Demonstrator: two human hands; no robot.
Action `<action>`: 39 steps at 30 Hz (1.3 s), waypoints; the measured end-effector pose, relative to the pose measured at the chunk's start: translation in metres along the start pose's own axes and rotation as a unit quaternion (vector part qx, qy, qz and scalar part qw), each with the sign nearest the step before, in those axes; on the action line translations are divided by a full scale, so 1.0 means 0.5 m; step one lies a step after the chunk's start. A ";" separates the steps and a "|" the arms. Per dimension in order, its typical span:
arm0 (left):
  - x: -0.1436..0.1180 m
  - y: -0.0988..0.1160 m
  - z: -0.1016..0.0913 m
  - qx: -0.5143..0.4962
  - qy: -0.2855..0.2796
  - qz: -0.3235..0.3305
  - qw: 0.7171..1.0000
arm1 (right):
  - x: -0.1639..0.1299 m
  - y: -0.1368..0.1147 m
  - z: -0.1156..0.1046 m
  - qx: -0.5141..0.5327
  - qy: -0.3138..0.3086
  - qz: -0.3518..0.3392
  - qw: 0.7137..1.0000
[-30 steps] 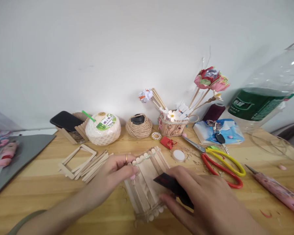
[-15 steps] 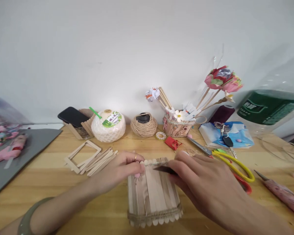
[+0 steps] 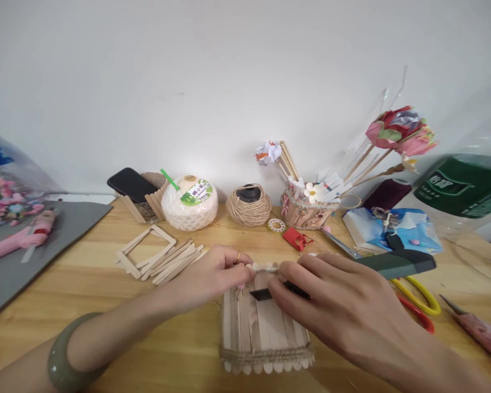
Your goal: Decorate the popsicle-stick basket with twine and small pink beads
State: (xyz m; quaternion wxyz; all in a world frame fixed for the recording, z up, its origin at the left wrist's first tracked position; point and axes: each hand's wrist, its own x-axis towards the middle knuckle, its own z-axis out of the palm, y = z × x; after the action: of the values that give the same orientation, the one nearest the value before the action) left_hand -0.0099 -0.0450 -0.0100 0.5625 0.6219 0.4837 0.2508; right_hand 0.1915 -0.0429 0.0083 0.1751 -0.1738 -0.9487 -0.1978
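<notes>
A craft-stick panel (image 3: 265, 322) lies in front of me, its sticks side by side with rounded ends and twine wound near the top and bottom edges. My left hand (image 3: 225, 273) pinches its upper left corner, beside a small pink bit partly hidden by the fingers. My right hand (image 3: 335, 300) is closed around a utility knife (image 3: 396, 265) with a dark green handle. The knife's black blade (image 3: 262, 295) points left over the upper part of the panel. Fingertips of the right hand touch the top edge near the twine; whether the blade touches the sticks I cannot tell.
Loose craft sticks (image 3: 178, 265) and a stick frame (image 3: 147, 251) lie at left. Behind stand a wrapped coconut (image 3: 190, 210), a twine ball (image 3: 249, 207) and a flower holder (image 3: 311, 214). Scissors (image 3: 423, 297) and an awl-like tool (image 3: 474, 330) lie right; a glue gun (image 3: 22, 240) lies far left.
My right hand has turned, so the knife's green handle now shows behind it and the blade lies flatter across the panel. The left hand keeps its hold. The whole view has shifted slightly.
</notes>
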 end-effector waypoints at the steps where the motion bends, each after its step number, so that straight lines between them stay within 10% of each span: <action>1: 0.000 0.000 0.000 0.000 -0.001 0.001 1.000 | 0.000 -0.001 -0.001 0.000 -0.001 0.000 1.000; 39: -0.001 -0.008 0.001 0.002 0.000 -0.001 1.000 | 0.012 0.018 -0.001 0.047 -0.044 -0.024 0.998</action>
State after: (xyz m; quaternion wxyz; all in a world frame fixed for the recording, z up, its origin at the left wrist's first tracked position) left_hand -0.0110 -0.0458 -0.0138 0.5611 0.6229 0.4847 0.2495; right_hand 0.1901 -0.0337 0.0141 0.1358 -0.1511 -0.9677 -0.1496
